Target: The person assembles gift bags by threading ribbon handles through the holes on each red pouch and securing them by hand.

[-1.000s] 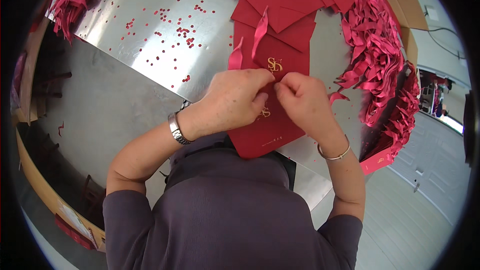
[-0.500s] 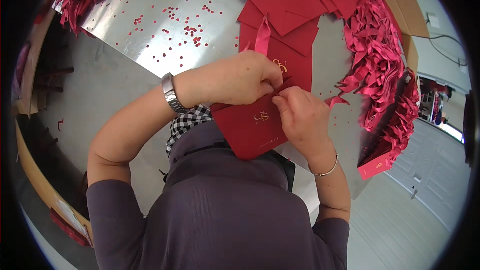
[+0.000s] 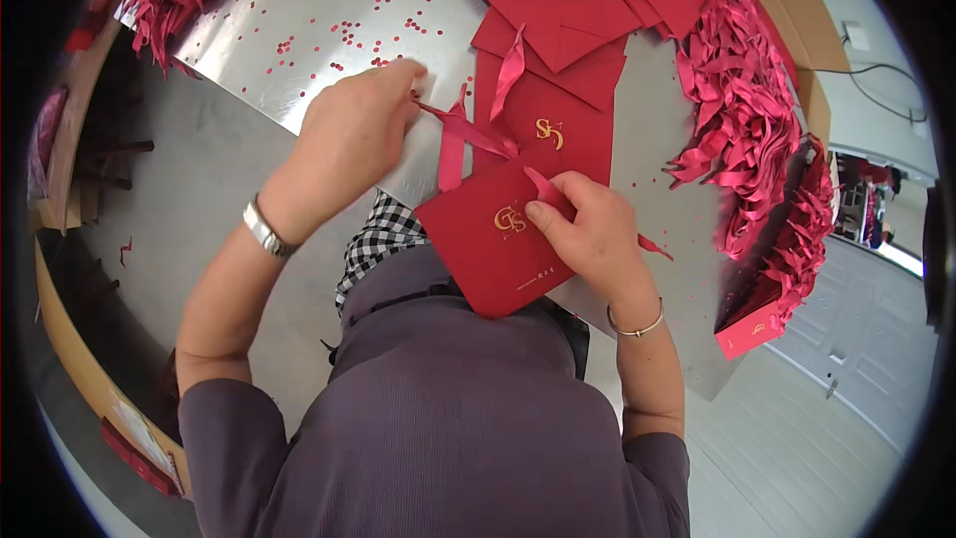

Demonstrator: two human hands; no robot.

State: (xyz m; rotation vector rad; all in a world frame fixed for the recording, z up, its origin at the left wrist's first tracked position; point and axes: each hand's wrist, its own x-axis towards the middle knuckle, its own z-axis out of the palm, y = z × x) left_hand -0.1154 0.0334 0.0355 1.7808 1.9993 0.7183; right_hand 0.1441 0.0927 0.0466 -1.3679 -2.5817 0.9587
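A flat red paper bag with a gold emblem lies tilted at the table's near edge, close against my body. My right hand grips its upper right edge between thumb and fingers, and a short pink-red ribbon end sticks up beside the thumb. Up and to the left, my left hand pinches the end of a pink-red ribbon, which stretches across to the bag's top edge. The left fingertips are partly hidden behind the hand. Behind the held bag lies another red bag.
More flat red bags overlap at the far middle. Heaped ribbons line the right side, above upright ribboned bags. Another ribbon bundle hangs at the far left corner. Small red paper dots litter the metal table.
My left hand has moved left and away from the bag, drawing the ribbon out with it. My right hand stays on the bag's edge, its thumb now on the front.
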